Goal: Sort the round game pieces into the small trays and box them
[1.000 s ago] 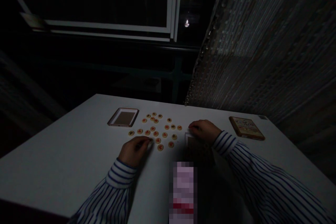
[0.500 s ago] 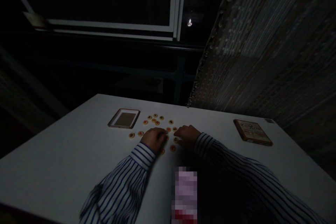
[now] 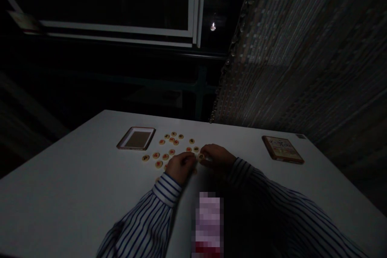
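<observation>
Round Chinese chess pieces with red or black characters, such as a black-marked piece (image 3: 145, 158) and a red-marked piece (image 3: 159, 164), lie scattered on the white table (image 3: 75, 177). My right hand (image 3: 218, 155) pinches a black-marked chess piece (image 3: 201, 157), tilted so its face shows. My left hand (image 3: 182, 167) is beside it with thumb and fingers drawn together. Whatever those fingertips hold, if anything, is too dark to make out. Some pieces are partly hidden behind the left hand and wrist.
An open shallow box tray (image 3: 122, 143) stands left of the pieces. A box lid with printed characters (image 3: 283, 149) lies at the right, near a small dark patch (image 3: 300, 136) at the table's corner. A beaded string curtain (image 3: 260, 68) hangs behind the right side.
My left hand has moved right, uncovering several pieces to its left. My right hand now has a black-marked piece between its fingers. The view has shifted slightly.
</observation>
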Available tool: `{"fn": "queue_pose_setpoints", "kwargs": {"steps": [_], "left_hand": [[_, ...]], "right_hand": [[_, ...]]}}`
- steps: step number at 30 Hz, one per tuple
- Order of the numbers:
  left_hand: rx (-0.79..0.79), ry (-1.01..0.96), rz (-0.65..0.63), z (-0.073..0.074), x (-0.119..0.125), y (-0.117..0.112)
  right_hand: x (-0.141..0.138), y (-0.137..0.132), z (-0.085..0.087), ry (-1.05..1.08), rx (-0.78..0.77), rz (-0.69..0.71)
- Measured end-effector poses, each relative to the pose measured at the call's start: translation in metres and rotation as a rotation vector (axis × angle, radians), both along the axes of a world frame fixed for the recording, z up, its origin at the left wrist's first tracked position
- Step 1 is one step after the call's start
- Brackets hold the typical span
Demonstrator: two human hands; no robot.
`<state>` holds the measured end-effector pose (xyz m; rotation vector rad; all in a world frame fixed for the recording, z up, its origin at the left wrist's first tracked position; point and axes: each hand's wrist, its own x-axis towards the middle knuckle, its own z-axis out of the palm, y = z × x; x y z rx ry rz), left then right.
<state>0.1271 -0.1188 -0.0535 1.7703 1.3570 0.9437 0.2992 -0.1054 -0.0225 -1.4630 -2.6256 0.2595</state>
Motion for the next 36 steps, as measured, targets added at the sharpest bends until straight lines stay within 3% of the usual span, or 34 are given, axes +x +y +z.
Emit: {"fn": "queue_pose_setpoints", "kwargs": {"steps": [5, 10, 15, 27, 32, 36], "left_hand": [[-0.153, -0.314, -0.088, 0.003, 0.023, -0.010], [-0.315, -0.459, -0.079, 0.006, 0.040, -0.019], [-0.356, -0.556, -0.099, 0.006, 0.053, -0.027], [-0.275, -0.381, -0.125, 0.000, 0.066, -0.027], [-0.274, -0.431, -0.144, -0.007, 0.066, -0.026], [-0.121, -0.275, -0.062, -0.018, 0.060, -0.021]], "right_hand": [[0.017, -0.019, 0.005, 0.118, 0.046, -0.004], [0.037, -0.034, 0.001, 0.221, 0.080, 0.015], [0.053, -0.046, -0.008, 0.353, 0.124, -0.019], [0.061, -0.049, 0.000, -0.112, 0.009, -0.071], [0.064, -0.050, 0.002, -0.107, 0.003, -0.092], [0.079, -0.050, -0.003, -0.085, 0.012, -0.116]]}}
